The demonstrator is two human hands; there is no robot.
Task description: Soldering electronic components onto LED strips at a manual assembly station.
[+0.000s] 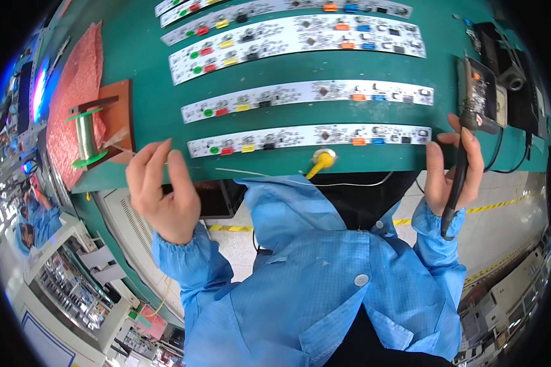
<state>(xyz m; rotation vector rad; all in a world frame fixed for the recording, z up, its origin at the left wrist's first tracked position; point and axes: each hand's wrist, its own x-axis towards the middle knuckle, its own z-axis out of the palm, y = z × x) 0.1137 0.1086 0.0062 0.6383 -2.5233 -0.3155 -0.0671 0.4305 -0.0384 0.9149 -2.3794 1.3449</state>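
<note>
My left hand (163, 194) is at the table's near edge, thumb and fingers pinched around a thin strand of solder wire. That strand leads back to a solder spool (87, 138) with green flanges, left of the hand. In my right hand (452, 174) is a black soldering iron (457, 186), held like a pen, its slim end pointing away from me. The nearest long white circuit board (300, 140) lies between my hands, touched by neither. It carries green, red, yellow, black, orange and blue parts. A second board (294, 100) lies just beyond it.
More white boards (275, 40) lie at the far side of the green table (144, 131). Pink bubble wrap (73, 92) is at the left. A soldering stand (485, 92) and black equipment sit at the right. A yellow plug (324, 161) with a thin cord is at the near edge.
</note>
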